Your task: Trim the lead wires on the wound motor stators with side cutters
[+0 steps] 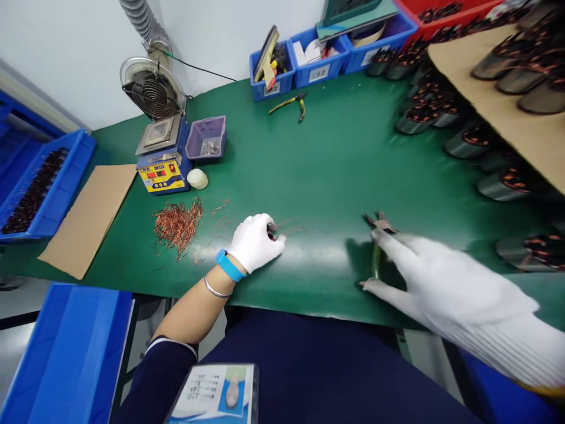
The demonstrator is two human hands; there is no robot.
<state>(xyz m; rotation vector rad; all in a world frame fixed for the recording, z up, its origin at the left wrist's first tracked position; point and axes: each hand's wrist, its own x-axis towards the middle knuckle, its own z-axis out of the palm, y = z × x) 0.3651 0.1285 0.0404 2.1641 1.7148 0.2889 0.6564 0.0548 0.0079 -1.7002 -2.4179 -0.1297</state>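
Observation:
My left hand (257, 242), in a white glove with a blue band at the wrist, rests on the green tabletop (304, 159). Its fingers curl round something dark that is mostly hidden. Thin copper wires (291, 226) lie just right of those fingers. A pile of copper wire clippings (179, 225) is to the left of this hand. Farther right, my gloved right hand (435, 277) grips a pair of cutting pliers (376, 250) with green handles, held over the table's front part. The pliers' jaws point up and left, a little apart.
A solder pot (163, 171) with a fan above stands back left, beside a purple tray (206, 138) and a whitish round lump (197, 179). Spare pliers (289, 106) lie near blue bins (318, 62). Metal cylinders with copper windings (505, 184) crowd the right side, below a cardboard sheet (485, 76).

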